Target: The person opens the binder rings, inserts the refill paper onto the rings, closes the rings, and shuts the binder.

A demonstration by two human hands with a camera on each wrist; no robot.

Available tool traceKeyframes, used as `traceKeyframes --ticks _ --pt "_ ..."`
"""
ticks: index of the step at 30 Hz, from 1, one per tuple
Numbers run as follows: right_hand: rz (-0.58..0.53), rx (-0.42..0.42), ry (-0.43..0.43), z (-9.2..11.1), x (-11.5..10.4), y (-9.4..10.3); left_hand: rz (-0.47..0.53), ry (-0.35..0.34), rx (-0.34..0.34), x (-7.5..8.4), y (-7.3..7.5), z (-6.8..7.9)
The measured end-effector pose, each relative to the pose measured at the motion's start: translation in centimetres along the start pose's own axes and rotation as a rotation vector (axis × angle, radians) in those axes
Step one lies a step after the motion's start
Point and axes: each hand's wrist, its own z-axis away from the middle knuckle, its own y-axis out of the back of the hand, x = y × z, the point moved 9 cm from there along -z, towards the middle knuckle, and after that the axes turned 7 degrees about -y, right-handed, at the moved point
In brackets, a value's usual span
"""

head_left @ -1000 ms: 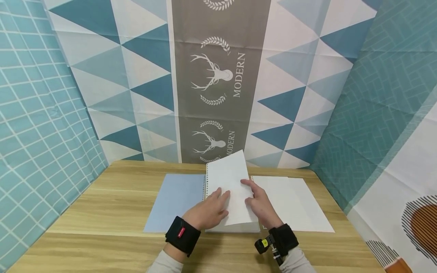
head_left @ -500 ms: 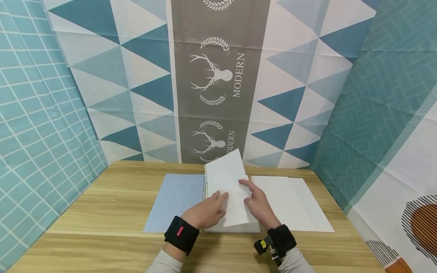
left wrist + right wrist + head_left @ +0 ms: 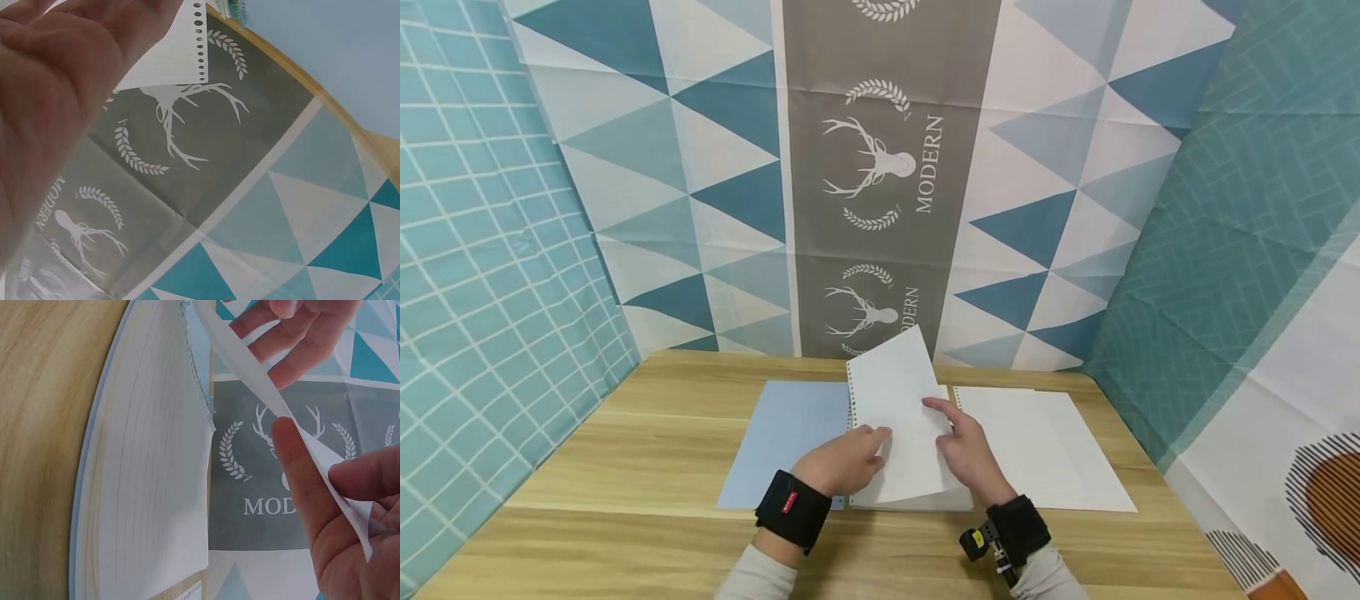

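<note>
A loose-leaf sheet (image 3: 898,408), punched with holes along its left edge, stands tilted above a ring-bound notebook. My right hand (image 3: 970,450) pinches the sheet near its right edge; in the right wrist view the thumb and index finger (image 3: 300,469) lie on opposite faces of it. At the sheet's lower left is my left hand (image 3: 838,460), its fingers loosely bent beside the paper. The right wrist view shows the notebook's lined pages (image 3: 150,456) under the raised sheet. Its pale blue cover (image 3: 782,433) lies folded out to the left.
To the right, overlapping white sheets (image 3: 1048,450) lie on the wooden table (image 3: 625,442). A patterned curtain (image 3: 880,208) hangs behind the table's back edge, with tile-patterned cloth (image 3: 475,250) along the left side. Both wrists wear black bands.
The sheet has shifted slightly left and leans more. My left hand has drawn back a little to the lower left, its fingers more bent. The right hand keeps its pinch.
</note>
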Motion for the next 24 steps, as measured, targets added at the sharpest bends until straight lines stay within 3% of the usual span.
traceKeyframes --ticks 11,18,24 --pt "-0.003 -0.016 -0.006 -0.01 0.14 0.22 -0.007 -0.017 -0.027 0.3 -0.24 -0.02" --pt "0.045 -0.021 -0.018 -0.14 0.2 -0.14 0.03 0.009 -0.048 -0.04 -0.55 0.04" --pt "-0.008 0.002 -0.024 -0.1 0.42 0.51 0.032 0.003 -0.03 0.14 -0.28 0.08"
